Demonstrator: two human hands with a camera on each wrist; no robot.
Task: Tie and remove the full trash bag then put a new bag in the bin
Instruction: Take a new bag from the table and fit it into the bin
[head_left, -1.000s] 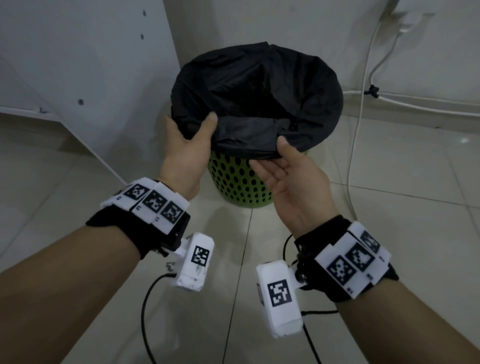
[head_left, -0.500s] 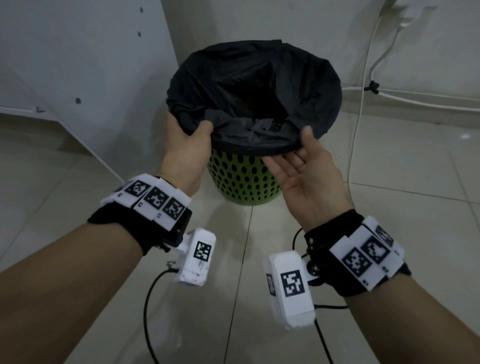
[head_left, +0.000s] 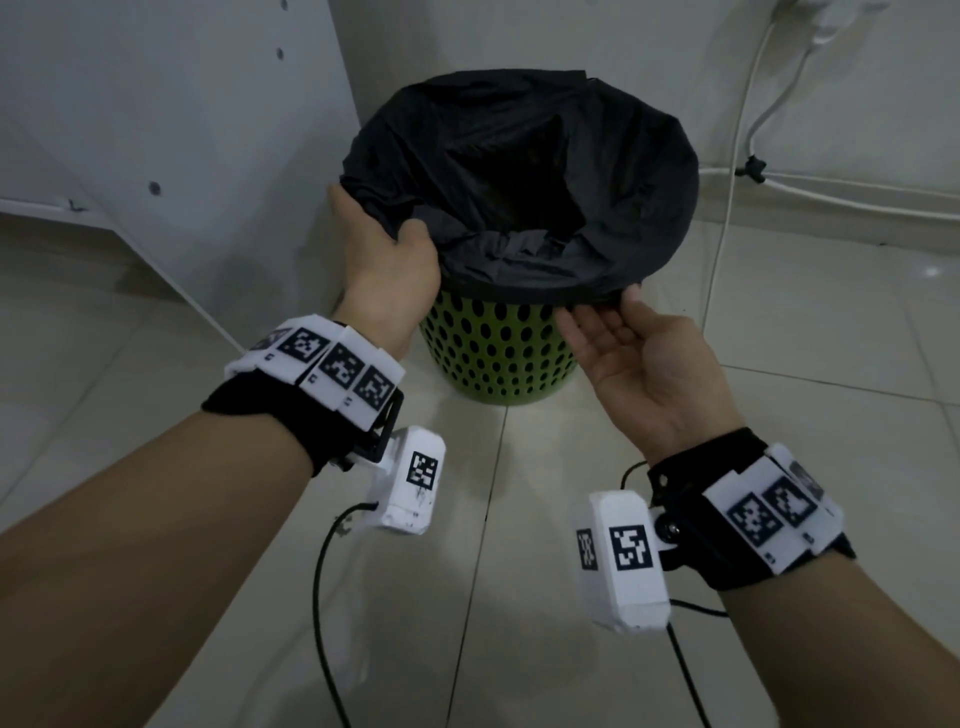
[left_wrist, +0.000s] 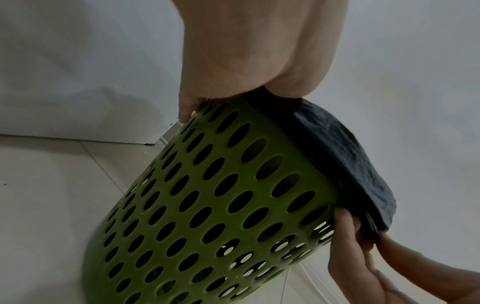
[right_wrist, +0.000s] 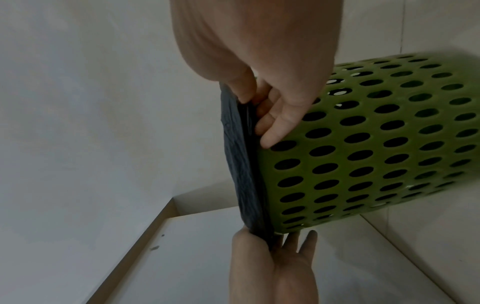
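Both hands, left hand (head_left: 387, 270) and right hand (head_left: 641, 358), pinch the black bag (head_left: 524, 171) over pale floor tiles (head_left: 810, 364).

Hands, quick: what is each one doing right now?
Left hand: grips the black bag edge at the green bin rim.
Right hand: thumb and fingers pinch the bag's folded-over edge at the near rim.

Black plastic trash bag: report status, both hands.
Left hand grips black plastic trash bag at the rim. Right hand pinches its hem. Bag folded over perforated green plastic bin. Nothing in the way.
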